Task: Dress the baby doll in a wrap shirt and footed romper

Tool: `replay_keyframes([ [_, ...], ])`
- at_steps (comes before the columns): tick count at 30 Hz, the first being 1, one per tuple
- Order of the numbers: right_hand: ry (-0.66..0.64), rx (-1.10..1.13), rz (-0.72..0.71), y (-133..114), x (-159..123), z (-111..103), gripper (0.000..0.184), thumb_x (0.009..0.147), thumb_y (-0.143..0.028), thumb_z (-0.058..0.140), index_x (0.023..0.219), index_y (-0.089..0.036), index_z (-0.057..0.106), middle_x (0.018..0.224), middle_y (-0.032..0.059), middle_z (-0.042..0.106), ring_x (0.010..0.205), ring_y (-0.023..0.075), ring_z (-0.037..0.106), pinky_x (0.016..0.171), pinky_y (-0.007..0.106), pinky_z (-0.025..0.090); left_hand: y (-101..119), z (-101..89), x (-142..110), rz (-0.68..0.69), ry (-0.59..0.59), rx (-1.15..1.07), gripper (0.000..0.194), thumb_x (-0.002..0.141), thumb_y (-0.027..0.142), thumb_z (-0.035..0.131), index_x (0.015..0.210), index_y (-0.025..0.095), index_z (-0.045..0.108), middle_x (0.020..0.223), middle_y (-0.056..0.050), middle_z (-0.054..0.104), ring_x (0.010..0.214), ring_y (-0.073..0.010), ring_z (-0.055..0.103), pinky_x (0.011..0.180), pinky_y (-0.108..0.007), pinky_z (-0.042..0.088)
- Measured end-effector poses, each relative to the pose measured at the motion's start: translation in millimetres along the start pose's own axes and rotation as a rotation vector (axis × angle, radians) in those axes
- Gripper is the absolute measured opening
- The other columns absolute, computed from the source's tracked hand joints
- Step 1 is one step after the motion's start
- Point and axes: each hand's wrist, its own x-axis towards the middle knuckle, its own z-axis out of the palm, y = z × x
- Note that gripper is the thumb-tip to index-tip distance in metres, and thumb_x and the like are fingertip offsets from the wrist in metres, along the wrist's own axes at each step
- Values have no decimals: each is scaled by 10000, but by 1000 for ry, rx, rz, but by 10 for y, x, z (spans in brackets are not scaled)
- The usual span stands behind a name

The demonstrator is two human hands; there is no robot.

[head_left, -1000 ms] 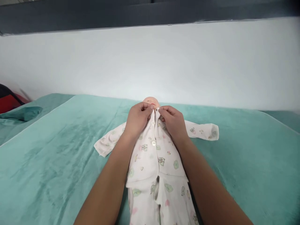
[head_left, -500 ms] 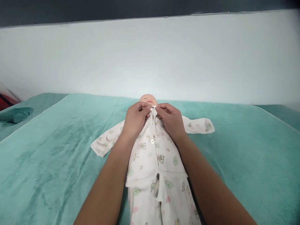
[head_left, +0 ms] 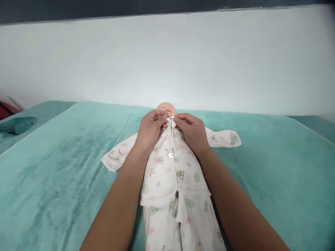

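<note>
A baby doll (head_left: 166, 106) lies on its back, dressed in a white long-sleeved shirt (head_left: 161, 174) printed with bears, hearts and green shapes. At the neckline, my left hand (head_left: 151, 127) pinches the left edge of the shirt's collar between thumb and forefinger. My right hand (head_left: 192, 130) pinches the opposite collar edge close by. A small pale button shows beside my left fingertips. Lower on the front, another button (head_left: 171, 155) lies flat along the placket. Matching trousers (head_left: 162, 223) cover the doll's legs, with a gap at the front of the waist.
A teal plush blanket (head_left: 261, 167) spreads under the doll. Behind it stands a white wall (head_left: 167, 62) with a dark band (head_left: 131, 8) above. At the left edge are a red and black object (head_left: 6, 109) and a dark green fold of cloth (head_left: 18, 124).
The view has shifted slightly, showing less of the dark band. Both hands stay at the collar, their fingers changing position a little; a pale button now shows by the left fingertips.
</note>
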Motion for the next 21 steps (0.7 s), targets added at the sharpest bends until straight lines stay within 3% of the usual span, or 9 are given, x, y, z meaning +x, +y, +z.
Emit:
replay_keyframes([
  [8, -23, 11, -14, -20, -21, 8, 117, 767, -314, 696, 801, -235, 776, 922, 6, 760, 886, 191, 663, 847, 338, 501, -41, -35, 44, 60, -68, 62, 62, 788, 166, 637, 847, 182, 647, 694, 9, 596, 622, -93, 531, 609, -221, 415],
  [16, -177, -44, -130, -2, -12, -6, 114, 827, -274, 648, 816, -263, 761, 1038, 5, 712, 990, 174, 645, 902, 334, 483, -14, -83, 35, 109, -142, 229, 224, 851, 403, 642, 834, 182, 676, 773, -14, 648, 686, -116, 548, 643, -240, 418],
  [21, -205, -79, -166, -5, -6, -16, 118, 835, -273, 626, 799, -259, 738, 1039, 11, 706, 1006, 184, 637, 925, 354, 474, -19, -81, 44, 63, -133, 178, 142, 816, 312, 639, 806, 177, 682, 772, -19, 659, 657, -110, 552, 617, -239, 424],
])
